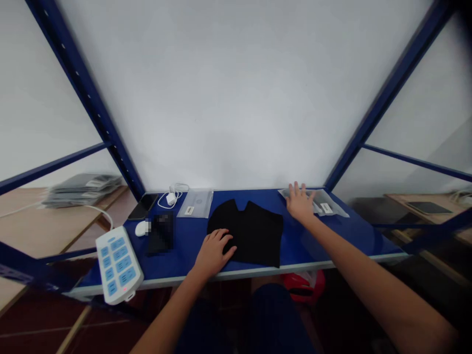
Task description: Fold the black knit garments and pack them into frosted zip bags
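Observation:
A piece of black cloth [254, 233], perhaps a folded garment, lies flat in the middle of the blue shelf [295, 250]. On its left edge rests my left hand [214, 251], palm down with the fingers apart. My right hand [300, 202] is spread over the left end of a clear plastic bag [334, 206] with a white label, at the back right. Another flat translucent bag [199, 202], also labelled, sits to the left of the cloth.
Along the left are a power strip [120, 265], a black phone [143, 206], a white charger with cable [170, 198], a white mouse-like object [141, 228] and a dark blurred item [161, 233]. Blue posts [88, 98] flank the shelf. Stacked grey bags [86, 189] lie on a wooden table.

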`<state>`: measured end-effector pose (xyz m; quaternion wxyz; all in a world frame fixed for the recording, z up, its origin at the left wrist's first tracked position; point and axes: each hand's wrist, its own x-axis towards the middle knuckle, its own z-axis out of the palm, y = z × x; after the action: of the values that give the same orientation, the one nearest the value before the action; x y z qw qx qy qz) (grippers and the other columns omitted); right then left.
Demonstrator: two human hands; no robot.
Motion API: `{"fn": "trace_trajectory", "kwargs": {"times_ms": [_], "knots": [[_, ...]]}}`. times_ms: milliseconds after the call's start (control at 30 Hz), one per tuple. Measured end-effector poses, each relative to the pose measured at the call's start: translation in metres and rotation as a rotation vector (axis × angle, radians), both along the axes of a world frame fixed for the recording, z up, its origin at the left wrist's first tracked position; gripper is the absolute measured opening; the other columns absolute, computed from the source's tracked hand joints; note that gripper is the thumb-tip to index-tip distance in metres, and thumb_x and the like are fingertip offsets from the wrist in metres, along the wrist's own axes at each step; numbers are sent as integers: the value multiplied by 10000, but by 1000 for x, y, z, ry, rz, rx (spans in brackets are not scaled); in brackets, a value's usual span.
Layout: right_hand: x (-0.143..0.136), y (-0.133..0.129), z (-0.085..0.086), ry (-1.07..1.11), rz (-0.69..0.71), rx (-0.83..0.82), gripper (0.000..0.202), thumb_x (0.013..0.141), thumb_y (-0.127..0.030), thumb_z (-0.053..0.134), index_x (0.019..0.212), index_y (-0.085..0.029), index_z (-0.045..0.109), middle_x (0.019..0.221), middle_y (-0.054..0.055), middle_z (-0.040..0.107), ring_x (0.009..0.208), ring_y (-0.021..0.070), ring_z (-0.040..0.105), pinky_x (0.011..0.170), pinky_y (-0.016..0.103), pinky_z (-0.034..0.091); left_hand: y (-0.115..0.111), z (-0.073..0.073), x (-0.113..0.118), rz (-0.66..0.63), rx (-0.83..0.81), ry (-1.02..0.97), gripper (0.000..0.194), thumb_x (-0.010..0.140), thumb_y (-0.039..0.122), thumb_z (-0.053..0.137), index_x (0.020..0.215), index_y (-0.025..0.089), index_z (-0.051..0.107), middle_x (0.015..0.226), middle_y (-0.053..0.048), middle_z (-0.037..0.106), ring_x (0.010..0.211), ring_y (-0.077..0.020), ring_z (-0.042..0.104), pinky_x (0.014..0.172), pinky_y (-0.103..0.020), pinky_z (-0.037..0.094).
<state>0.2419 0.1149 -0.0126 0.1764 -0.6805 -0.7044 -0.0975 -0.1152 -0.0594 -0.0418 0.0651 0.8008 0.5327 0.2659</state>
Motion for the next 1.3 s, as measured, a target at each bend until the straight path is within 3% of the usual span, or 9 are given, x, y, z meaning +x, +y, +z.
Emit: {"fn": "trace_trajectory", "kwargs": {"times_ms": [200, 300, 467, 633, 733, 867, 1100, 1200, 1300], "knots": [[-50, -14, -26, 290, 391, -353, 409, 917, -319, 510, 1298, -208, 608, 1354, 110, 595, 1277, 259, 516, 1107, 436, 356, 37, 25, -17, -160, -195, -88, 313, 946, 474, 507, 939, 257, 733, 1048, -35, 697, 978, -198, 626, 897, -327, 469], [-54, 2, -25, 323, 351, -425, 515, 813, -264, 651, 1316, -165, 592, 1180, 119, 684, 1050, 228, 645, 934, 327, 487, 88, 37, -19, 104, -195, -129, 291, 947, 381, 510, 1139, 221, 660, 1158, -65, 672, 1073, -201, 608, 954, -298, 445], [-68, 31, -10, 340, 338, -587, 314, 666, -168, 732, 977, -130, 739, 775, 44, 723, 660, 176, 653, 611, 249, 486, 167, 36, -10, 238, -323, -82, 346, 747, 318, 750, 1029, 131, 677, 1053, -163, 695, 1052, -308, 631, 898, -363, 466], [-76, 39, 11, 369, 430, -556, 127, 709, -175, 678, 832, -158, 699, 763, 17, 707, 691, 169, 639, 614, 237, 460, 194, 43, -8, 193, -414, -92, 156, 668, 253, 772, 742, 171, 662, 769, -60, 700, 783, -238, 666, 733, -308, 487], [-73, 24, 30, 410, 486, -438, 172, 806, -171, 574, 954, -183, 662, 953, 32, 715, 866, 172, 646, 760, 251, 469, 180, 61, -12, 133, -342, -150, 127, 778, 300, 679, 822, 182, 659, 876, -45, 712, 849, -208, 658, 778, -295, 486], [-63, -37, 40, 362, 626, -237, 229, 896, -228, 503, 1081, -223, 637, 977, 40, 713, 873, 191, 654, 821, 310, 478, 118, 72, -19, -22, -223, -231, 166, 865, 332, 589, 950, 203, 650, 954, -32, 716, 900, -201, 657, 846, -326, 500], [-44, -147, 15, 252, 759, -267, 356, 859, -355, 667, 1208, -283, 642, 1216, 66, 666, 1157, 255, 599, 1132, 520, 310, -13, 25, -29, -249, -225, -37, 489, 839, 421, 681, 1302, 316, 563, 1374, -59, 581, 1350, -272, 458, 1180, -550, 219], [-65, -143, 25, 401, 724, -158, 203, 943, -303, 551, 1092, -260, 682, 1152, 71, 680, 1108, 219, 610, 1057, 439, 419, -24, 15, -30, -59, -132, -149, 403, 926, 434, 550, 1306, 301, 553, 1411, -63, 536, 1340, -237, 461, 1150, -464, 318], [-112, -112, 37, 515, 799, -142, 216, 968, -256, 487, 1049, -243, 687, 1094, 58, 699, 1066, 190, 620, 1004, 369, 459, -14, 12, -24, 394, -50, -181, 381, 963, 443, 444, 1255, 238, 578, 1308, -109, 580, 1214, -270, 532, 1036, -464, 408]]}}
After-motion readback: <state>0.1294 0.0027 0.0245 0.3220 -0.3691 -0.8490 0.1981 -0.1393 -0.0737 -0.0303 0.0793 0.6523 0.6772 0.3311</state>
